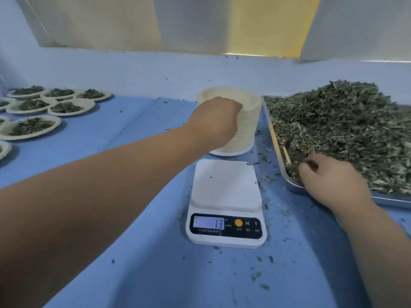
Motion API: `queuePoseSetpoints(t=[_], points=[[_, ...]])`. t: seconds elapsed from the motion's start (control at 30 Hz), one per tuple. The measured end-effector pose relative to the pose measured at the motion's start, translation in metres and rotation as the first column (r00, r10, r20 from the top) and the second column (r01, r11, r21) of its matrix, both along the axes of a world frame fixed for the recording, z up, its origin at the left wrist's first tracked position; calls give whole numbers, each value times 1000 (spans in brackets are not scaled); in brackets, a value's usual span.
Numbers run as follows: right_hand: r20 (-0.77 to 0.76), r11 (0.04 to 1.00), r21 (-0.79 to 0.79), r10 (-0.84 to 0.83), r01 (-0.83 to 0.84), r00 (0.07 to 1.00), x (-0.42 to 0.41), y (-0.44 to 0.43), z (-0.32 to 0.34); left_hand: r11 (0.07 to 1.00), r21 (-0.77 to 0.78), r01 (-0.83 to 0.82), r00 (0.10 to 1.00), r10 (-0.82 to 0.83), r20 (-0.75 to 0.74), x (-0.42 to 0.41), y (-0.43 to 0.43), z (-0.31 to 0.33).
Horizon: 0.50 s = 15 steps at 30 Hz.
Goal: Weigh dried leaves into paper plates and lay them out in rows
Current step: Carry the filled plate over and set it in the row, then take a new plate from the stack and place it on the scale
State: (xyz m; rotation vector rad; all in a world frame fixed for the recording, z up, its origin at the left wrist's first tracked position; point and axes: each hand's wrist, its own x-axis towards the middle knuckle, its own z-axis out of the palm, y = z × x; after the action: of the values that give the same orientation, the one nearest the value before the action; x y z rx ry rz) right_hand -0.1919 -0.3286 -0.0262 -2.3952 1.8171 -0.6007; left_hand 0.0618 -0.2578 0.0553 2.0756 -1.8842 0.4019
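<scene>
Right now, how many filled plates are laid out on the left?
9 filled plates: back row three, second row three, third row two, nearest row one. Three are cut by the left edge; more may be hidden.

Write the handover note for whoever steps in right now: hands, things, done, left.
Left hand: grips the top of the tall stack of cream paper plates, behind the scale.
Right hand: fingers curled in the green dried leaves on the metal tray.
White digital scale: platform bare, reads minus 13.
Done: filled plates in rows at left.
Left: plate on scale, weigh, lay out.
</scene>
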Motion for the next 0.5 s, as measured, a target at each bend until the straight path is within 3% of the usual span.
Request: queuePoseSetpoints(t=[0.23, 0.5], points=[[-61, 999, 36, 36, -34, 997, 1, -3, 0, 998, 60, -21, 947, 1, 321, 4, -16, 9], [-46, 999, 5, 42, -42, 998, 1, -7, -4, 992, 123, -9, 877, -51, 478, 10, -19, 11]])
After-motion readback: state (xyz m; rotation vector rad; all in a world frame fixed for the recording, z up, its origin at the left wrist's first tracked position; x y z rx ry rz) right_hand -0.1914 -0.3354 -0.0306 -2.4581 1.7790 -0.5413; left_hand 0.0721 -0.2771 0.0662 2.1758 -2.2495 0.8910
